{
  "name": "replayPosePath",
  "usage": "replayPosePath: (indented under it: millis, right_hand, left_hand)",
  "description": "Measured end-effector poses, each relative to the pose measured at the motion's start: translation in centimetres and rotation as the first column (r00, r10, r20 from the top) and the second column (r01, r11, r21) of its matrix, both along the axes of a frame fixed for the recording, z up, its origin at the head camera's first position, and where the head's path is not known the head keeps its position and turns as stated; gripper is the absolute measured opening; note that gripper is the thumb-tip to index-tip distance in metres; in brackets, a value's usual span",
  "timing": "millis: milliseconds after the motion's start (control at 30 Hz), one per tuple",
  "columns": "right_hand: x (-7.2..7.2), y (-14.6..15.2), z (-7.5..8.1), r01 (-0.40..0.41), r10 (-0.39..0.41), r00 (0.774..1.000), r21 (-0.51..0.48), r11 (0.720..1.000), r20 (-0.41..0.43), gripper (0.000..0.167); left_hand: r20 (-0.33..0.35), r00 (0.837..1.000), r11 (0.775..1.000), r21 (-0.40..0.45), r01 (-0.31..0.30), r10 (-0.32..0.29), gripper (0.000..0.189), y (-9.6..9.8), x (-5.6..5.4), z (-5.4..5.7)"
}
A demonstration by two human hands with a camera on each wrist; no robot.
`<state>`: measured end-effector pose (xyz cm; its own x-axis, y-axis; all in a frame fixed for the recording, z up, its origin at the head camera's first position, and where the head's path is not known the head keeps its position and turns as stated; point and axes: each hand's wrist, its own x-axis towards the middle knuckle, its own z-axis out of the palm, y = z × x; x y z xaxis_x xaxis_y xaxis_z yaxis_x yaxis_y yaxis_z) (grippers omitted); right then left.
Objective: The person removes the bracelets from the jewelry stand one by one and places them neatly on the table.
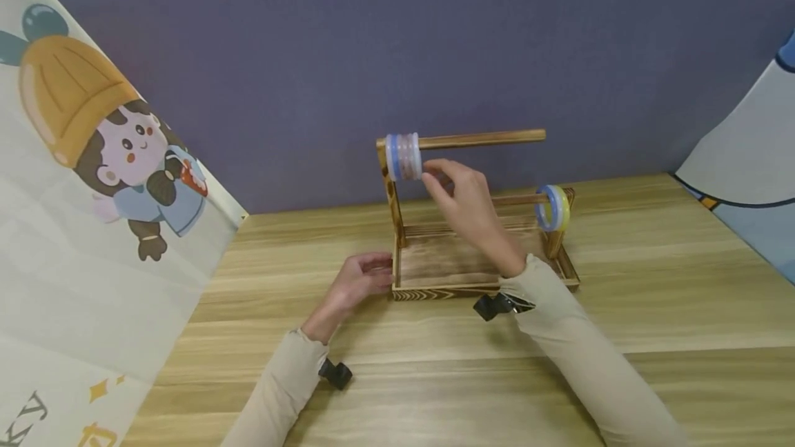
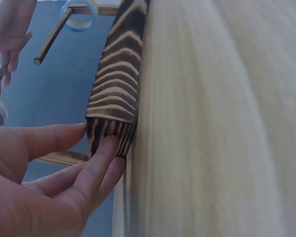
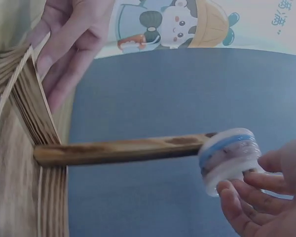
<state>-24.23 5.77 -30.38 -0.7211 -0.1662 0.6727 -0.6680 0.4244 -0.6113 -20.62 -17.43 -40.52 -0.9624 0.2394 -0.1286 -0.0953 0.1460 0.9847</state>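
A wooden bangle rack (image 1: 435, 293) with a tray base and two rods stands on the table. Several white, blue and pinkish bangles (image 1: 402, 157) sit packed against the upright on its upper rod (image 1: 491, 138). My right hand (image 1: 462, 202) is at this stack, thumb and fingertips around the outer face of the end bangle (image 3: 218, 183). On the lower rod, at the right, hang a blue and a yellow bangle (image 1: 564, 207). My left hand (image 1: 357, 283) touches the tray's left front corner, its fingers (image 2: 96, 165) against the end face and the thumb at the top edge.
The wood-grain table (image 1: 261, 323) runs up to a dark blue partition (image 1: 298, 74) behind the rack. A white cloth with a cartoon figure (image 1: 133, 136) hangs at the left. Another printed cloth (image 1: 745, 143) is at the right edge.
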Motion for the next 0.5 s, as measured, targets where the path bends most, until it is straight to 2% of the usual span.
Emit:
replayPosePath:
  millis: [133,267,400,500]
  right_hand:
    - [-0.3,-0.3,-0.5,-0.04,0.041,0.997,-0.023,0.999,0.063,0.033]
    - [-0.5,-0.3,-0.9,-0.082,0.089,0.992,-0.075,0.994,0.093,0.03]
    - [-0.8,-0.4,-1.1,-0.11,0.12,0.99,-0.138,0.984,0.067,0.024]
    - [-1.0,-0.3,-1.2,-0.095,0.102,0.994,-0.147,0.985,0.039,0.022]
  left_hand:
    - [-0.027,0.999,0.998,-0.062,0.014,-0.016,0.052,0.3,0.1,0.1]
    - [-0.041,0.999,0.995,-0.098,0.017,-0.021,0.051,0.4,0.1,0.1]
    - [-0.046,0.999,0.994,-0.107,0.005,-0.01,0.051,0.4,0.1,0.1]
    - [-0.044,0.999,0.994,-0.105,0.014,-0.018,0.051,0.3,0.1,0.0]
